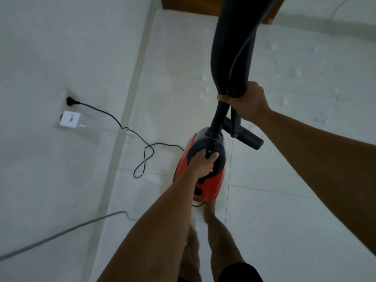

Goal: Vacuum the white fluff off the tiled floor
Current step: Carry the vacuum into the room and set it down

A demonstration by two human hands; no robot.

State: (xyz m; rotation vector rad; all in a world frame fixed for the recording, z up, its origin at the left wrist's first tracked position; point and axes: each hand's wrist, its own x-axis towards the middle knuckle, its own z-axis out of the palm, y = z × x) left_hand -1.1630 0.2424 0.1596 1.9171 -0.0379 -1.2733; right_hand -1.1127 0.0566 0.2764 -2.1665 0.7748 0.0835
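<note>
Just beyond the right hand point(247, 102), whose fingers are clenching the black hose point(230, 58), white fluff point(205, 94) is lying; the left hand point(204, 163) is gripping the handle of the red vacuum point(203, 187)

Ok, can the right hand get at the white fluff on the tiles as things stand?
Probably not by hand: the right hand grips the folded black hose, held up high. The white fluff lies on bare tile ahead with nothing across it, so the nozzle could likely reach.

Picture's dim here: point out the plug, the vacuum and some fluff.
plug point(70, 101), head view, on its black body at the wall.
vacuum point(215, 188), head view, on its red shell.
fluff point(205, 92), head view, on one white clump.
</note>
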